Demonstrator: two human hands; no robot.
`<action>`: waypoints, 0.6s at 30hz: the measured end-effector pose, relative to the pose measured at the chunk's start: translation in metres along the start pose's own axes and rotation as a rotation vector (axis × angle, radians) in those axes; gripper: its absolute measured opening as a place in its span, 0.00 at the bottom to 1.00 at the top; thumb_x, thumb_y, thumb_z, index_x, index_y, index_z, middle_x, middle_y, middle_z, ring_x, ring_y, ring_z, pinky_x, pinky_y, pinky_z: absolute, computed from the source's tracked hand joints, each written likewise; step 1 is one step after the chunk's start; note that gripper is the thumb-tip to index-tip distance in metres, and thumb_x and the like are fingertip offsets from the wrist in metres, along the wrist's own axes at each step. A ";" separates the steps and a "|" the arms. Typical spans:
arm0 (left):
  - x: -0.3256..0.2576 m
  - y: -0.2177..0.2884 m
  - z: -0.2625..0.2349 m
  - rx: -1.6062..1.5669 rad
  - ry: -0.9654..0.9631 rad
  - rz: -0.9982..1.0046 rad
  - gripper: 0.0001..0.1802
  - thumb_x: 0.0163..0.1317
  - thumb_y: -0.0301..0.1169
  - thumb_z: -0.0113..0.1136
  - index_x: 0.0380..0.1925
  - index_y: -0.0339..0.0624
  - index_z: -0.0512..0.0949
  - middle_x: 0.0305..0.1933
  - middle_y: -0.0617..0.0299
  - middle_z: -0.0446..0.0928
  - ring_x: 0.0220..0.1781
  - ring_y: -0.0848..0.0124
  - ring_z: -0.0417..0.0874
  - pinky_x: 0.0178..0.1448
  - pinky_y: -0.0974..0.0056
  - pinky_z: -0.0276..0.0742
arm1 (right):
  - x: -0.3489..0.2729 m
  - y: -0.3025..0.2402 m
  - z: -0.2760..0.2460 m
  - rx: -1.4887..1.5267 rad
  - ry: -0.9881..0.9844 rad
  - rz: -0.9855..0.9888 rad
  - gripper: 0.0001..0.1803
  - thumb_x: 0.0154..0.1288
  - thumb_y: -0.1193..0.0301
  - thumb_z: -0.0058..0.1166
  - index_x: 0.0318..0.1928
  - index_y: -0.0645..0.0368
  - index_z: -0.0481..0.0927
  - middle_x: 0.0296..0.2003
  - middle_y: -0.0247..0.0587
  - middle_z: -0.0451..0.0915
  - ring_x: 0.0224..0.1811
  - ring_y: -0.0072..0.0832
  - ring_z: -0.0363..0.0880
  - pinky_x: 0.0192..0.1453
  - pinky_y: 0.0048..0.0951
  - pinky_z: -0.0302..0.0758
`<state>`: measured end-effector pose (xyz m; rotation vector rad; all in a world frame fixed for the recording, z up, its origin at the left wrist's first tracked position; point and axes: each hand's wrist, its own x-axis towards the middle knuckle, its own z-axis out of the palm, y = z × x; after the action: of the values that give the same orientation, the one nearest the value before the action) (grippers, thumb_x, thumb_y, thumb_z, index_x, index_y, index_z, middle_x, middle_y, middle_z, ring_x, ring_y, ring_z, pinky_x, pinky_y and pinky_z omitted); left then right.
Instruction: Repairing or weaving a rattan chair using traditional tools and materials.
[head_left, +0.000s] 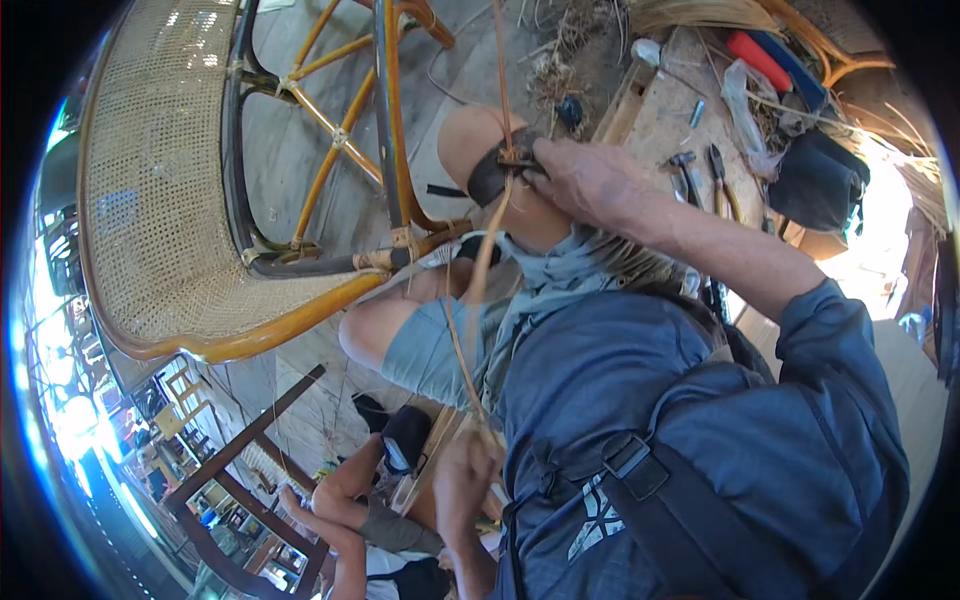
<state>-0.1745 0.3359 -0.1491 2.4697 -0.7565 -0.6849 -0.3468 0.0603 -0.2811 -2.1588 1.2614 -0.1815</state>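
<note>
My right hand (590, 180) presses on a dark strap (492, 172) wrapped over my bare knee (475, 135), pinching a thin tan cane strip (487, 250) there. The strip runs down across my lap to my left hand (462, 480), which is closed around its lower part near my blue shirt (700, 430). A cane chair (180, 200) with a woven seat and orange rattan frame lies tipped on its side just left of my knee.
A wooden bench (665, 110) at the upper right carries pliers (718, 175), small tools and a red-and-blue object (765, 55). Loose cane scraps (575, 40) lie on the floor. Another person (380, 490) sits at the lower left beside dark wooden frames (240, 450).
</note>
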 end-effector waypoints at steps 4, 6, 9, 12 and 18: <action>0.068 0.035 0.059 0.201 -0.221 0.531 0.19 0.54 0.33 0.58 0.43 0.33 0.71 0.41 0.47 0.73 0.46 0.51 0.73 0.51 0.57 0.68 | -0.004 -0.005 -0.001 -0.033 -0.023 0.000 0.14 0.62 0.61 0.46 0.38 0.60 0.70 0.30 0.52 0.77 0.35 0.51 0.76 0.38 0.45 0.73; 0.090 0.069 0.074 0.107 -0.318 0.672 0.22 0.52 0.32 0.61 0.46 0.35 0.71 0.46 0.49 0.73 0.49 0.55 0.73 0.53 0.57 0.67 | -0.001 -0.003 0.003 -0.010 -0.010 -0.040 0.14 0.62 0.61 0.46 0.38 0.59 0.70 0.29 0.53 0.77 0.34 0.51 0.76 0.36 0.45 0.73; 0.081 0.092 0.052 -0.132 -0.813 0.540 0.28 0.55 0.47 0.57 0.48 0.36 0.70 0.50 0.52 0.73 0.51 0.59 0.73 0.51 0.59 0.67 | 0.000 0.003 -0.002 0.013 0.009 -0.031 0.14 0.62 0.61 0.47 0.36 0.59 0.70 0.27 0.53 0.76 0.33 0.51 0.76 0.34 0.44 0.73; 0.079 0.073 0.048 -0.832 -1.287 0.237 0.49 0.51 0.70 0.42 0.53 0.30 0.66 0.51 0.52 0.73 0.54 0.61 0.73 0.54 0.60 0.66 | 0.000 0.014 -0.009 -0.039 0.031 0.010 0.13 0.61 0.62 0.47 0.35 0.59 0.70 0.28 0.54 0.76 0.33 0.50 0.76 0.34 0.43 0.73; 0.160 0.059 0.110 -0.759 -1.107 -0.267 0.46 0.56 0.69 0.32 0.45 0.33 0.70 0.40 0.51 0.77 0.40 0.63 0.81 0.38 0.67 0.76 | 0.003 0.002 0.005 -0.088 0.051 -0.126 0.11 0.62 0.64 0.46 0.35 0.60 0.70 0.28 0.52 0.77 0.33 0.46 0.78 0.34 0.39 0.74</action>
<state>-0.1448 0.1635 -0.2522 1.3676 -0.3515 -2.0413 -0.3446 0.0592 -0.2870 -2.3248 1.1818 -0.2383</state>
